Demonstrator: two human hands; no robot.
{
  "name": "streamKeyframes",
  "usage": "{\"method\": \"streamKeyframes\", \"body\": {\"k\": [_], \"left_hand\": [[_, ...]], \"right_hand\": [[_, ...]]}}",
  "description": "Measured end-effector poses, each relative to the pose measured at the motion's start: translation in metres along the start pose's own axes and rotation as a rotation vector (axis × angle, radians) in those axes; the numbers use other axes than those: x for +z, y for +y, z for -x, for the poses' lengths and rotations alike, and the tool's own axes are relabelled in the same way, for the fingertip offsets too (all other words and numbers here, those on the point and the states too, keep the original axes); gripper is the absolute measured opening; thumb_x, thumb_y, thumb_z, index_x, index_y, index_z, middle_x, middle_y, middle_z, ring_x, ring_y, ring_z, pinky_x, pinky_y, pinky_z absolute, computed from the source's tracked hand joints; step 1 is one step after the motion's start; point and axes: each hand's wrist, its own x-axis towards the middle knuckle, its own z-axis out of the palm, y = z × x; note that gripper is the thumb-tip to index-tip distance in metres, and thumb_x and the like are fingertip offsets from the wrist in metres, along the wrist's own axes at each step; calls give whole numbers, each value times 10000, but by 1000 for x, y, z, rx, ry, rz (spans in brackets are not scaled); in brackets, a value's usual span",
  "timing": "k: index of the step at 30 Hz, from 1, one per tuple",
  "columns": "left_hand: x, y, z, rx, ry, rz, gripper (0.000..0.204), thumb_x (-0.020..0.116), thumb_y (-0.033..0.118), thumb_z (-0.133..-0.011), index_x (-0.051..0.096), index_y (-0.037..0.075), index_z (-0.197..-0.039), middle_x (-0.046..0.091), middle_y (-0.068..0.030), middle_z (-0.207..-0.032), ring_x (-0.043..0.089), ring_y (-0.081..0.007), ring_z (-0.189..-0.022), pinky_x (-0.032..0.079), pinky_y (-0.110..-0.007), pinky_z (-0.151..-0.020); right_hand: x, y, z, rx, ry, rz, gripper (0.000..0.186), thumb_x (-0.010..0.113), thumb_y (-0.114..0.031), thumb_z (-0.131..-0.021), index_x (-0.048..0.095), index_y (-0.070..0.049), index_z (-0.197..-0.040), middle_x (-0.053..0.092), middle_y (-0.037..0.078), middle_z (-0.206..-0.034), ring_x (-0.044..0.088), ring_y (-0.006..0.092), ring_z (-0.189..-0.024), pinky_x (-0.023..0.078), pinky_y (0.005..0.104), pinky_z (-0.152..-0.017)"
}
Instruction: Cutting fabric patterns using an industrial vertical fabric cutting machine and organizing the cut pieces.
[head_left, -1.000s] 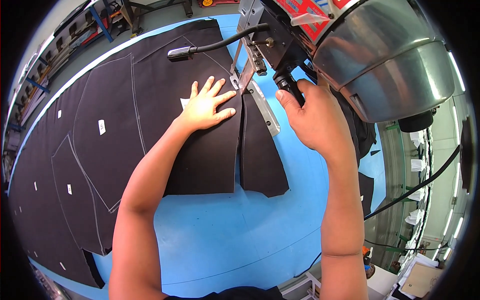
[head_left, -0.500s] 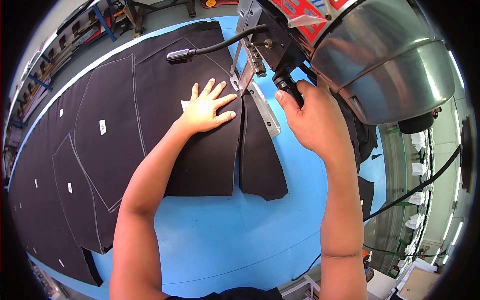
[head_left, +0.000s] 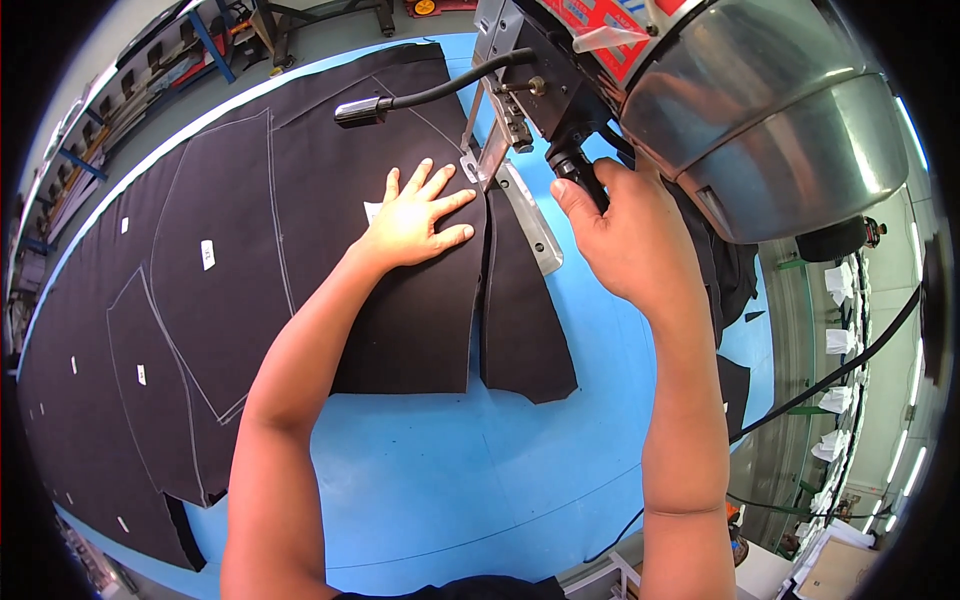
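Observation:
My left hand [head_left: 412, 222] lies flat with fingers spread on black fabric [head_left: 350, 140], which carries chalk outlines and small white labels. Just right of its fingertips stands the blade and presser foot [head_left: 474, 166] of a straight-knife fabric cutting machine [head_left: 760, 120]. My right hand [head_left: 625, 225] is wrapped round the machine's black handle [head_left: 578, 172]. A slit runs from the blade toward me, parting a narrow fabric piece [head_left: 522, 320] from the main spread. Beneath that piece the metal base plate [head_left: 545, 240] partly shows. The far side of the machine's base is hidden.
Blue table surface [head_left: 460, 490] shows in front of me. A bendable lamp [head_left: 362, 112] reaches over the fabric. More black fabric pieces [head_left: 733, 385] lie at the right. A black power cable [head_left: 850, 360] hangs on the right, and racks [head_left: 110, 130] stand beyond the table at far left.
Almost nothing differs. The whole view has shifted very slightly; both hands, the blade and the fabric keep their places relative to one another.

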Motion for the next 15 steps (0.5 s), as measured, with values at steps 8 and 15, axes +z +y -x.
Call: {"method": "streamKeyframes", "body": {"k": [8,15], "left_hand": [[-4,2,2,-19,-35,-5,642,628,601,-940,549,283,-1492,328,-126,-1661,183,-395,-1567,77,-657,-1233],[-4,4,1,-15,-30,-4,638,628,595,-942,551,276,-1490,327,-128,-1661,185,-395,-1566,79,-655,-1233]], "right_hand": [[5,-5,-1,44,-7,24,483,653,-413,-988,605,58,-892,583,309,-1090,652,464,-852,501,529,-724],[1,-4,-4,62,-38,12,489,654,-412,-988,600,64,-887,581,308,-1118,649,472,-858,506,526,-725]]}}
